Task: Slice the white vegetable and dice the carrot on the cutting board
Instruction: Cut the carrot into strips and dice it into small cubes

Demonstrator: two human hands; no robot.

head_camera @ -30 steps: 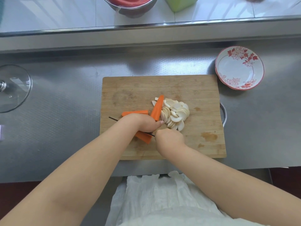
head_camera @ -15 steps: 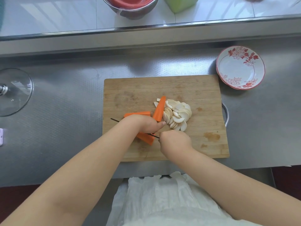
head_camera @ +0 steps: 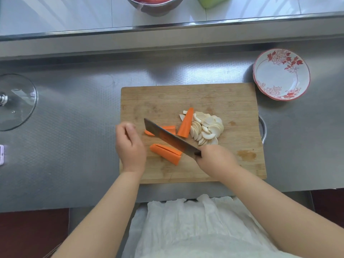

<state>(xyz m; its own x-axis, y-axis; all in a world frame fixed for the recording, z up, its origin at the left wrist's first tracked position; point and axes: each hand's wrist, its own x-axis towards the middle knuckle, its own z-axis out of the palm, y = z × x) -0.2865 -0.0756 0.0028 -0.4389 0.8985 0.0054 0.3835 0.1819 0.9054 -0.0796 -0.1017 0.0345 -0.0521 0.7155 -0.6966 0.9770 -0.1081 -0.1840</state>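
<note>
Right hand (head_camera: pixel 214 161) grips knife (head_camera: pixel 167 136); carrot (head_camera: pixel 165 153) mid-board.

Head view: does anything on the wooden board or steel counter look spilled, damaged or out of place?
Nothing stands out. The orange carrot pieces and the white vegetable slices all lie on the wooden cutting board. The right hand holds the dark cleaver tilted above them. The red-patterned bowl sits upright on the counter.

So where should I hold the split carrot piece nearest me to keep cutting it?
Judging by its pose, press down from above on the wide end of the split carrot piece, fingers curled back. It lies flat along the cutting board, cleaver just right.
</note>
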